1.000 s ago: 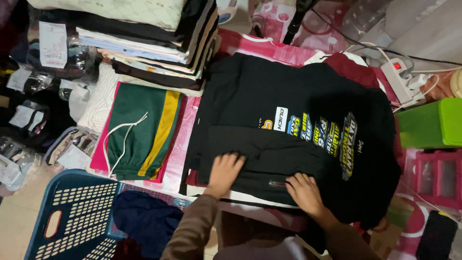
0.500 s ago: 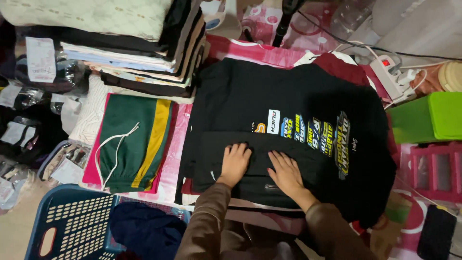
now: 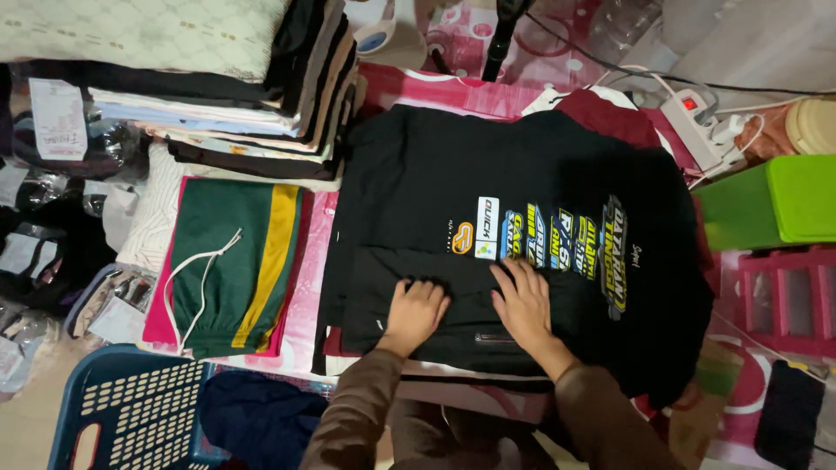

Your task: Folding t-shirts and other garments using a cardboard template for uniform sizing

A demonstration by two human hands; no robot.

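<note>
While both hands [image 3: 416,313] [image 3: 522,302] press flat — fingers spread — the black shirt [image 3: 488,165] lies crosswise.

Both palms lie flat on a black printed shirt [image 3: 522,191] spread out in the middle, left hand [image 3: 416,312] just beside right hand [image 3: 524,300]. Green shorts [image 3: 235,261] lie left of it, a blue basket [image 3: 131,409] nearer, folded clothes [image 3: 218,96] stacked beyond.

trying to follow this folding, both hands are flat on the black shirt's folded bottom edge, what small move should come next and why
Probably sweep both hands outward to flatten the fold. The left hand and right hand lie palm-down close together near the middle of the black shirt, so the fold's outer ends are not pressed.
</note>
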